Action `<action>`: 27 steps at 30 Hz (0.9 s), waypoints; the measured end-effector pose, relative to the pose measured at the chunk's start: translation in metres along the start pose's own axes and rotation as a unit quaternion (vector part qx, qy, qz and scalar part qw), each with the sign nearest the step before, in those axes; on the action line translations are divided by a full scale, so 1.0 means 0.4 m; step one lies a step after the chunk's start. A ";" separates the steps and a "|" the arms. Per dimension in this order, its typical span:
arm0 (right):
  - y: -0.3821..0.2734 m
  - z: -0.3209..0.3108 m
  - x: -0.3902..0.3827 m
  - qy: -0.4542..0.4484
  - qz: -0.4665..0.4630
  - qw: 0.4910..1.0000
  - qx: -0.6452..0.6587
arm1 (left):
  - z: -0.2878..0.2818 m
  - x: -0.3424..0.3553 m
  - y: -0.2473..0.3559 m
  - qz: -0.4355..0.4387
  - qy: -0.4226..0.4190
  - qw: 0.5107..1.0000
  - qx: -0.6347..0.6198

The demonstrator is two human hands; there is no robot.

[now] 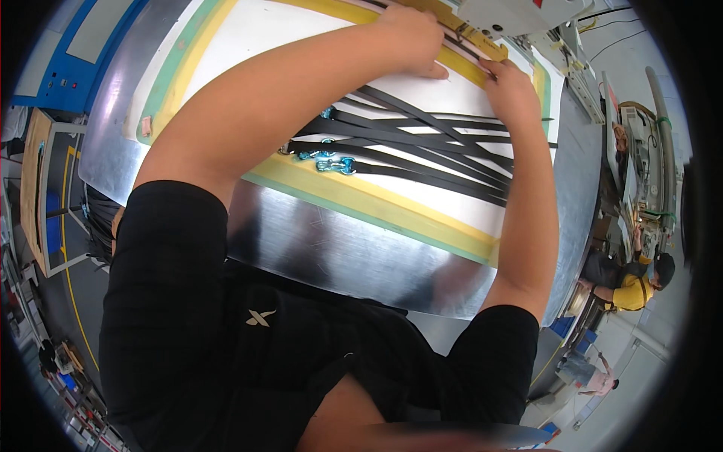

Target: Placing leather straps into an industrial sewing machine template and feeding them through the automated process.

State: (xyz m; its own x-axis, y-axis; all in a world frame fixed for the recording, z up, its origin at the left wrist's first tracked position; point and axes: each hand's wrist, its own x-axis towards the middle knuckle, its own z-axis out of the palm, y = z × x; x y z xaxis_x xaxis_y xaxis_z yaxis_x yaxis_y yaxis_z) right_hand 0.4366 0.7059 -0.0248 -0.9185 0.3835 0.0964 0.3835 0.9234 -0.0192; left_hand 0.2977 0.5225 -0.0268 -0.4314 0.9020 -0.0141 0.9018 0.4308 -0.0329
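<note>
1. The left hand (413, 39) lies at the far side of the work surface, thumb reaching toward the right; its other fingers are mostly concealed, so I cannot tell whether they press or pinch.
2. The right hand (515, 89) has its foremost fingertips close together at a narrow dark strip (462, 47); I cannot tell whether they grip it or merely press on it.
3. That strip runs slantwise between the hands, beside a yellow-brown bar (450, 24); the left hand covers part of it.
4. Black straps (407, 138) lie crossed on the white sheet (256, 45), nearer the body than the hands. The right forearm hides their middle stretch at that side; a couple of tips show beyond it.
5. Shiny blue clips (336, 165) sit at the straps' left ends, some partly hidden by the left forearm.
6. A white machine (516, 13) is cut off by the upper edge.
7. At the right rim, a person in yellow (631, 294) appears small and bent by the lens; what their hands do is unclear.
</note>
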 end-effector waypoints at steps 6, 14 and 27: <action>0.049 -0.007 -0.015 -0.004 0.009 1.000 -0.006 | -0.022 -0.009 0.015 0.001 0.058 0.998 0.014; 0.017 0.000 0.001 0.013 -0.010 1.000 0.002 | 0.006 0.022 0.024 0.015 0.021 0.999 -0.030; 0.038 0.010 -0.003 0.012 -0.023 1.000 0.008 | 0.017 0.047 0.080 0.018 0.029 0.999 -0.032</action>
State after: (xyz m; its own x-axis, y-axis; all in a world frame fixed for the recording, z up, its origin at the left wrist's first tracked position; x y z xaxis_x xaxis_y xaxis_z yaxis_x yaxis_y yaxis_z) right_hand 0.4432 0.7195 -0.0293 -0.9323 0.3407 0.1217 0.3397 0.9401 -0.0298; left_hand 0.3184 0.5530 -0.0351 -0.3982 0.9163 0.0431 0.9172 0.3971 0.0311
